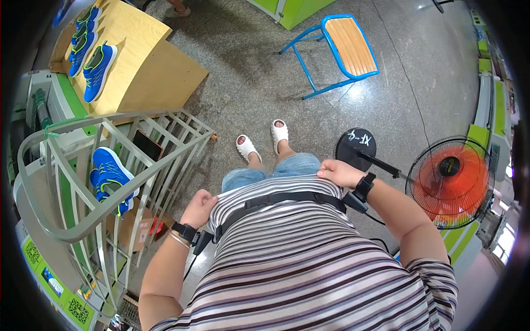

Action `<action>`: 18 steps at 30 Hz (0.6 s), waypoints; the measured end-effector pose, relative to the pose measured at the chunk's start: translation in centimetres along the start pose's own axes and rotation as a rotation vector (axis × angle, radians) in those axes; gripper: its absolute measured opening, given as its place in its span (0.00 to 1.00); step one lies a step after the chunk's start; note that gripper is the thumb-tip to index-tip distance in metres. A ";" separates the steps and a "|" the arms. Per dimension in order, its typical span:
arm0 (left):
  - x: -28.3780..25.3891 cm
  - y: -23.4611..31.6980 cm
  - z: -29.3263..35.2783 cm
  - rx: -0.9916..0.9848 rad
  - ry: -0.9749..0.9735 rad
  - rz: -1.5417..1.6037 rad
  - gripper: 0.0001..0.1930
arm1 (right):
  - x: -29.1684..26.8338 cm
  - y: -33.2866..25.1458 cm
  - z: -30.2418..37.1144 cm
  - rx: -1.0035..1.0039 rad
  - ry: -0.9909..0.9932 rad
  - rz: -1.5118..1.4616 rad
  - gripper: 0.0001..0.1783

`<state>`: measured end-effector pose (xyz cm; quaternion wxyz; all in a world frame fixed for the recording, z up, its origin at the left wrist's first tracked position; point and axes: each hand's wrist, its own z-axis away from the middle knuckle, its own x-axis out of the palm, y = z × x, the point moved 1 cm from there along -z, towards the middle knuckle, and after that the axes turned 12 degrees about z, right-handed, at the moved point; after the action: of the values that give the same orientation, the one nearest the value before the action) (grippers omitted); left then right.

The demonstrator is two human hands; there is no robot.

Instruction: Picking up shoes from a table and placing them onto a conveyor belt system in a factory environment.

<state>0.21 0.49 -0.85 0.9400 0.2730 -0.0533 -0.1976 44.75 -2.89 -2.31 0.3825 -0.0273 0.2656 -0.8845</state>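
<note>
My left hand [199, 207] is curled into a loose fist at the left hem of my striped shirt [298, 248], pinching the fabric. On the other side, my right hand [338, 172] grips the shirt's hem too, fingers closed on the cloth. Both wrists carry black bands with small devices. A black strap crosses the shirt below my hands. Below the hem I see denim shorts and white slippers [264, 142] on the stone floor.
A grey metal cart [105, 182] stands at my left with blue shoes [110, 176] in it. More blue shoes [94, 60] lie on a wooden table. A blue-framed stool [348, 47] stands ahead. An orange pedestal fan [450, 182] is at my right.
</note>
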 end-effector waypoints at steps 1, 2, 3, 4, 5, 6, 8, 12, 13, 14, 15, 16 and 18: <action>-0.3 -0.4 -0.1 -0.028 0.027 -0.061 0.10 | 0.0 0.7 -0.2 -0.012 0.048 -0.028 0.16; -0.5 -0.6 -0.3 -0.055 0.053 -0.122 0.09 | 0.0 1.3 -0.5 -0.025 0.096 -0.056 0.17; -0.1 -0.7 0.2 -0.067 0.047 -0.119 0.09 | 0.2 1.2 0.0 -0.014 0.087 -0.059 0.17; 0.4 -0.5 0.8 -0.002 0.134 -0.199 0.09 | 0.4 0.9 0.2 0.000 0.176 -0.109 0.17; 0.7 -0.3 1.3 0.066 0.222 -0.281 0.10 | 0.4 0.4 0.3 0.012 0.267 -0.158 0.17; -0.3 -0.5 1.0 0.077 0.233 -0.286 0.10 | -0.7 -1.5 0.0 0.044 0.266 -0.170 0.16; -2.6 -3.0 -0.3 0.260 0.591 -0.485 0.11 | -2.4 -1.8 -1.2 0.039 0.293 -0.186 0.16; -3.1 -1.4 -0.5 0.054 0.205 -0.256 0.14 | -3.2 -3.0 -2.0 -0.100 0.263 -0.202 0.11; -1.8 -0.1 -0.6 0.043 0.093 -0.127 0.15 | -3.3 -3.9 -2.1 -0.148 0.188 -0.246 0.10; -0.6 1.4 -0.1 -0.078 -0.082 -0.066 0.17 | -3.2 -4.4 -1.9 -0.180 0.118 -0.216 0.08; 0.6 2.9 0.9 -0.196 -0.253 -0.004 0.18 | -3.3 -5.6 -1.3 -0.230 -0.019 -0.181 0.11; 1.5 3.6 1.4 -0.172 -0.263 -0.036 0.19 | -3.5 -5.5 -1.4 -0.334 -0.146 -0.033 0.12; 2.2 3.7 1.8 -0.138 -0.313 -0.047 0.20 | -4.3 -5.4 -1.8 -0.359 -0.228 0.019 0.13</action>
<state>3.10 1.57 2.66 0.9319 0.1748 -0.1789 -0.2628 43.71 3.93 -0.55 0.4074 -0.1923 0.3743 -0.8105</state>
